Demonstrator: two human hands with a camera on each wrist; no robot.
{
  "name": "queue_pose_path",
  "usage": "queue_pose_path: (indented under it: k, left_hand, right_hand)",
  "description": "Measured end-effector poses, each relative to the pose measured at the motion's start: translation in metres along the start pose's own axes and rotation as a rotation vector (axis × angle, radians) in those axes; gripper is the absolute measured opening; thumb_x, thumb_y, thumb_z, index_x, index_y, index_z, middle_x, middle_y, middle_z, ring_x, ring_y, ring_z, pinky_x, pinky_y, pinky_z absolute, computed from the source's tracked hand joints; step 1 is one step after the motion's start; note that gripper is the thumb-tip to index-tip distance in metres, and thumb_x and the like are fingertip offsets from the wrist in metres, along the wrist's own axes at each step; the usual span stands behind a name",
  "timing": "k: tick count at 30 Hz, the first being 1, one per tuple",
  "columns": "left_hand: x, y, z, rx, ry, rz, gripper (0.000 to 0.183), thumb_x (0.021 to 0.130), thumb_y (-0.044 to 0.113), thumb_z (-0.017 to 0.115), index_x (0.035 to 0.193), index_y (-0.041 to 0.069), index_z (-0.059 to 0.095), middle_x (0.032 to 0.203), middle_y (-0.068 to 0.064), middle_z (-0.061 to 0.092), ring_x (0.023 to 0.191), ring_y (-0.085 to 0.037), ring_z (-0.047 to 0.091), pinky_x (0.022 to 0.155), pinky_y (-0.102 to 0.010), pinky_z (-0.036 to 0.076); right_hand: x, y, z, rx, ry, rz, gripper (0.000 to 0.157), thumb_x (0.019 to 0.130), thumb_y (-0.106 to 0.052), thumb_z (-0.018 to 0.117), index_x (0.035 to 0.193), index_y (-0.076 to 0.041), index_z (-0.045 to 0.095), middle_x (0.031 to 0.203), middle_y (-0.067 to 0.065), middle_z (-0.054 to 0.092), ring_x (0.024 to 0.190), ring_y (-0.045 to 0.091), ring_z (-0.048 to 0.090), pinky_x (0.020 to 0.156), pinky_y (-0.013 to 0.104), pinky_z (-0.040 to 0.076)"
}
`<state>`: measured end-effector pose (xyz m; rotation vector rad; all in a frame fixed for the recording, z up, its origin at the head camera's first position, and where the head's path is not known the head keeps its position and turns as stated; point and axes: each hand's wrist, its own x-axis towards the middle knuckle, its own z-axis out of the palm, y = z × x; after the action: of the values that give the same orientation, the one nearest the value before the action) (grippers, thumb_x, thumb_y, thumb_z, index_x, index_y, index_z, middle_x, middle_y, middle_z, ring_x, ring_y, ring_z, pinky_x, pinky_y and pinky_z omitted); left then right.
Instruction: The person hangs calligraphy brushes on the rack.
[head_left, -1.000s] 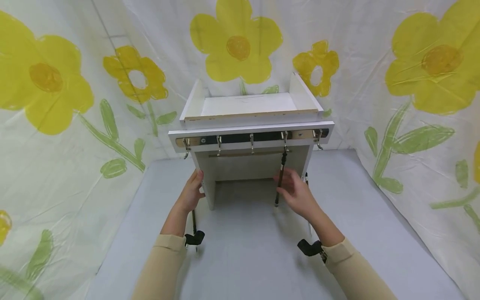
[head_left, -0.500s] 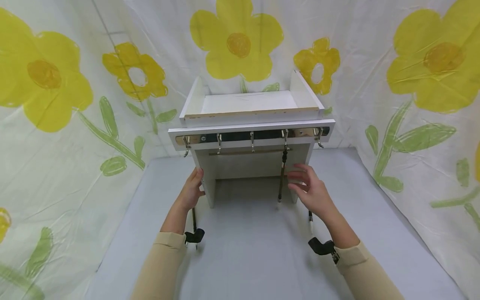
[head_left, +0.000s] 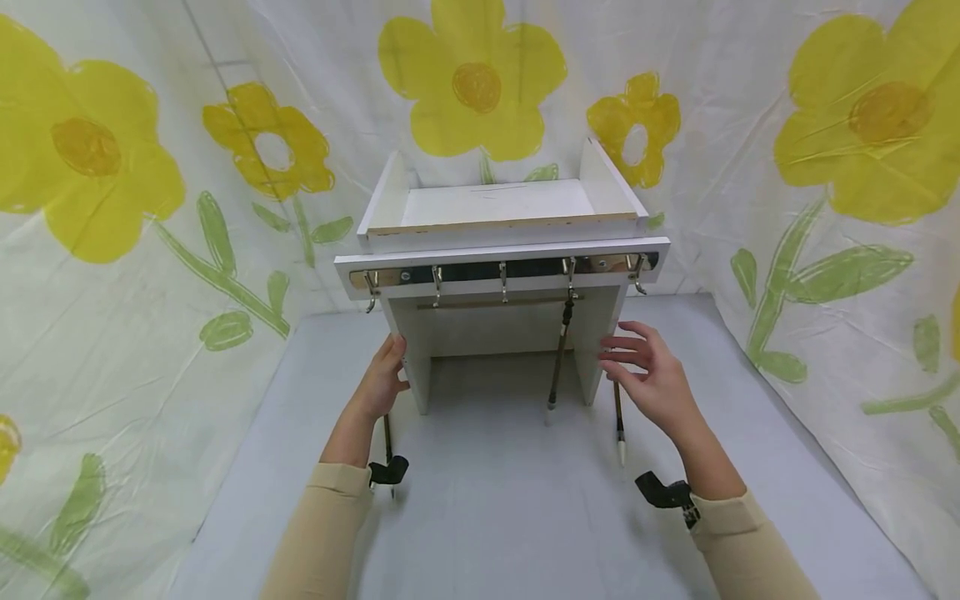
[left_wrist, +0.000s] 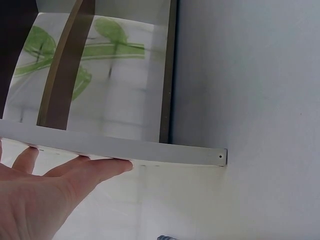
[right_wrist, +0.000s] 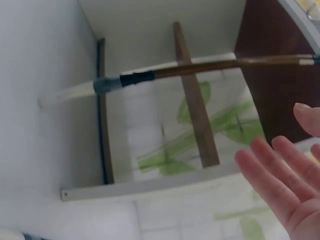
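A white wooden shelf unit (head_left: 495, 243) stands ahead with metal hooks along its front rail. From one hook on its right half hangs a paintbrush (head_left: 559, 354) with a brown handle and a pale tip, also seen across the right wrist view (right_wrist: 200, 68). My left hand (head_left: 382, 379) rests its extended fingertips (left_wrist: 122, 165) against the outer face of the left side panel (left_wrist: 192, 155). My right hand (head_left: 652, 379), fingers spread and relaxed, is beside the right side panel (head_left: 597, 367) and holds nothing. A second brush (head_left: 619, 425) hangs outside that panel, partly behind the hand.
Another thin brown shaft (head_left: 387, 437) shows below the left hand, partly hidden by the wrist camera (head_left: 388, 469). The unit stands on a pale grey tabletop (head_left: 495, 508), with a flower-printed sheet (head_left: 825, 275) around it.
My right hand has left the hanging paintbrush and moved right to the unit's side panel. The brush swings slightly. My left hand has stayed in place.
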<state>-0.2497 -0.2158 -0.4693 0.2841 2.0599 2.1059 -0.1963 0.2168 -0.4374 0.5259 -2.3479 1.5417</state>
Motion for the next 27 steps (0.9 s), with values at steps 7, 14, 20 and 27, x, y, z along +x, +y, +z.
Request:
queue_pose_path:
  k: [7, 14, 20, 27]
  left_hand:
    - [0.0, -0.001, -0.001, -0.016, 0.014, 0.001, 0.09, 0.097, 0.07, 0.041, 0.164, 0.022, 0.005, 0.167, -0.016, 0.012, 0.154, -0.043, 0.012, 0.11, -0.078, 0.02]
    - [-0.001, 0.001, 0.0, -0.002, 0.02, 0.01, 0.089, 0.098, 0.07, 0.04, 0.164, 0.022, 0.004, 0.167, -0.016, 0.013, 0.154, -0.043, 0.013, 0.11, -0.078, 0.02]
    - [0.0, 0.002, 0.002, 0.008, 0.022, 0.008, 0.093, 0.095, 0.074, 0.04, 0.164, 0.023, 0.005, 0.167, -0.015, 0.011, 0.154, -0.043, 0.011, 0.11, -0.078, 0.019]
    - [0.001, 0.0, 0.003, -0.004, 0.009, 0.001, 0.096, 0.094, 0.075, 0.042, 0.164, 0.022, 0.003, 0.168, -0.014, 0.009, 0.155, -0.042, 0.008, 0.111, -0.078, 0.017]
  right_hand:
    - [-0.001, 0.005, -0.013, 0.098, 0.018, 0.035, 0.061, 0.094, -0.002, 0.07, 0.147, -0.006, 0.039, 0.128, 0.028, 0.063, 0.097, 0.004, 0.071, 0.072, 0.025, 0.06]
    - [-0.002, 0.019, -0.02, 0.177, 0.013, 0.128, 0.061, 0.096, -0.008, 0.07, 0.148, -0.007, 0.038, 0.127, 0.024, 0.062, 0.101, 0.019, 0.074, 0.072, 0.035, 0.062]
    - [-0.002, 0.033, -0.022, 0.188, -0.007, 0.199, 0.064, 0.097, -0.012, 0.069, 0.15, -0.006, 0.033, 0.131, 0.029, 0.058, 0.1, 0.009, 0.073, 0.074, 0.036, 0.062]
    - [-0.003, 0.055, -0.025, 0.251, -0.005, 0.295, 0.064, 0.099, -0.014, 0.067, 0.151, -0.005, 0.032, 0.13, 0.021, 0.06, 0.099, 0.008, 0.073, 0.076, 0.038, 0.062]
